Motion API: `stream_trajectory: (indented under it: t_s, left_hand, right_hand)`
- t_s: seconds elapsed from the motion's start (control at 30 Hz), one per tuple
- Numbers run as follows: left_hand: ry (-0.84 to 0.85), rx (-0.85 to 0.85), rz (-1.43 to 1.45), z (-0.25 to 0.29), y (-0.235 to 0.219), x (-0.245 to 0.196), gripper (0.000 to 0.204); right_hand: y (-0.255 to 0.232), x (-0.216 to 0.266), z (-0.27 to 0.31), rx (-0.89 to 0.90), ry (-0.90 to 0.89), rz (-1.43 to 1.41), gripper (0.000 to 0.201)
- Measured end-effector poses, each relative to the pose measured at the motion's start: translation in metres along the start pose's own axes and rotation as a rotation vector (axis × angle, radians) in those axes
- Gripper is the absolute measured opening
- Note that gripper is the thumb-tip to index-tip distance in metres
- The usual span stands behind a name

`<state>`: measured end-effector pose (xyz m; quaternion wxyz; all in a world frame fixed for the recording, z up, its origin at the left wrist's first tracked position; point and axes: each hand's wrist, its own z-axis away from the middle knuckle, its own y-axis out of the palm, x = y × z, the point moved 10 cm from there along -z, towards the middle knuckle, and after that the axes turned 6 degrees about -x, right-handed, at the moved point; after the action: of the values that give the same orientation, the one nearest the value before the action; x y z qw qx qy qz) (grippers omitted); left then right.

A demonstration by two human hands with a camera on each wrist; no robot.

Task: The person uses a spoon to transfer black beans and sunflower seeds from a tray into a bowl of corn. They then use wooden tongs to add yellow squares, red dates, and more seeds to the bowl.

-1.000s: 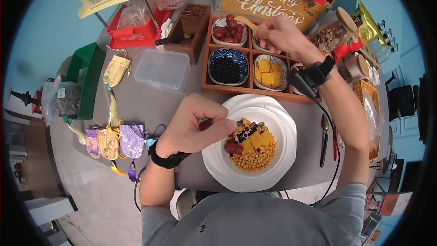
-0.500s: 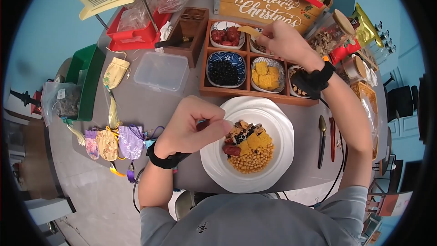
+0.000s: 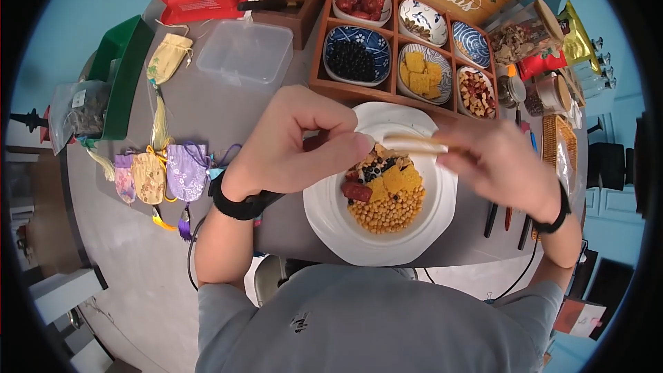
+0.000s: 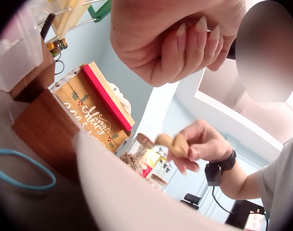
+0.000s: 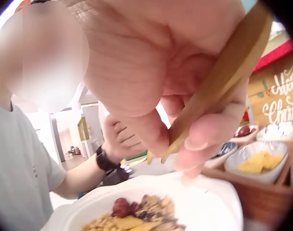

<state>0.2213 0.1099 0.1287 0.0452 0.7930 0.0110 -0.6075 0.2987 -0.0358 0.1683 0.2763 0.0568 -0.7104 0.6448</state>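
Small wooden tongs [image 3: 414,142], blurred, are pinched between the thumb and fingers of my right hand [image 3: 501,166]. They reach over the far right of a white wide-rimmed bowl [image 3: 324,214], tips toward its middle. In it are round tan beans [image 3: 387,215], yellow squares [image 3: 392,179], black beans [image 3: 376,167] and a dark red date [image 3: 356,190]. My left hand [image 3: 293,145] hovers at the bowl's upper left, fingers curled and thumb toward the index finger. The left wrist view shows the curled fingers [image 4: 194,48] with nothing seen in them.
Beyond the bowl stands a divided wooden tray [image 3: 359,92] with small dishes of red dates [image 3: 362,5], black beans [image 3: 351,60], yellow squares [image 3: 423,74] and chopped nuts [image 3: 478,93]. A clear plastic box [image 3: 245,52] and drawstring pouches [image 3: 186,169] lie left; lidded jars [image 3: 528,34] stand right.
My right hand has brought the tongs from the tray's back dish toward me, over the bowl. The left hand keeps its pose. The head view has tilted down.
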Motion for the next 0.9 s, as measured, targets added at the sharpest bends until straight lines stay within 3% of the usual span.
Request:
stream_trajectory:
  t_s: [0.1,0.23,0.53,0.9]
  left_hand:
    - [0.012,-0.007,0.012,0.0,0.0,0.001,0.04]
    - [0.001,-0.019,0.005,0.0,0.001,0.0,0.04]
    - [0.007,-0.003,0.021,0.0,0.0,0.0,0.038]
    - [0.008,0.003,0.015,0.0,0.0,-0.002,0.036]
  right_hand:
    - [0.031,0.01,0.019,0.115,0.002,0.019,0.018]
    - [0.048,0.021,0.029,0.124,-0.028,0.028,0.019]
    - [0.057,0.035,0.025,0.154,-0.073,0.172,0.016]
    - [0.064,0.024,0.016,0.222,-0.014,0.1,0.017]
